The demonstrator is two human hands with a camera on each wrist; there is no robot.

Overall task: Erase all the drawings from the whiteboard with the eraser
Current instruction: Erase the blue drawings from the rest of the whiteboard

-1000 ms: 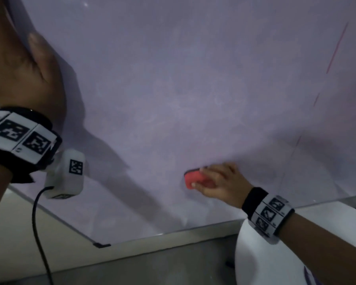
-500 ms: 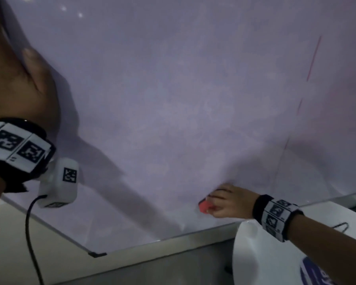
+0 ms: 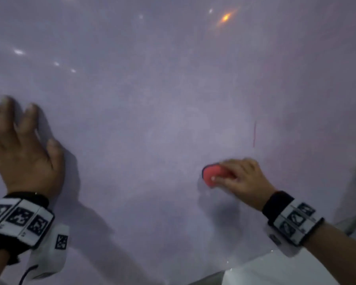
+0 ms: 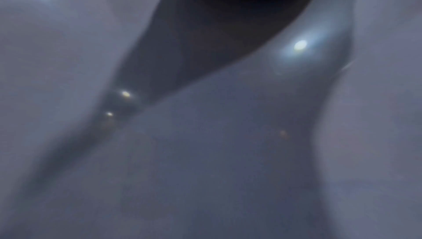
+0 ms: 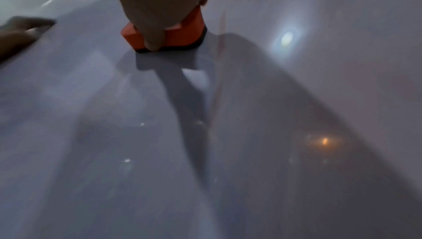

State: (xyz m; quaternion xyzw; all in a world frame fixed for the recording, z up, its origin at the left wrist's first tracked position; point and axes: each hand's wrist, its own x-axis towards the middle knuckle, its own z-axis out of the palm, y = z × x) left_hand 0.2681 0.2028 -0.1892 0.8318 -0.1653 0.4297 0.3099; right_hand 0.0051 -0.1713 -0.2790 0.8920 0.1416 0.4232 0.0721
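Note:
The whiteboard (image 3: 152, 99) fills the head view, smeared pale purple. My right hand (image 3: 237, 177) grips a red eraser (image 3: 213, 174) with a dark felt base and presses it flat on the board at the lower right. The right wrist view shows the eraser (image 5: 182, 33) under my fingers (image 5: 153, 26), its felt on the board. A thin red line (image 3: 254, 133) runs just above and right of the eraser, also seen as a red line (image 5: 219, 44) beside it. My left hand (image 3: 23, 145) lies open with spread fingers flat against the board at the left.
The board's bottom edge (image 3: 206, 278) runs along the lower right, with a white rounded surface (image 3: 275, 270) below it. A cable (image 3: 26, 274) hangs from my left wrist unit. Light reflections (image 3: 225, 17) dot the upper board. The left wrist view shows only blurred board (image 4: 205, 152).
The eraser and my right hand moved up the board from near the bottom edge, toward the red line. The view shifted, so my left hand now appears lower with its fingers visible.

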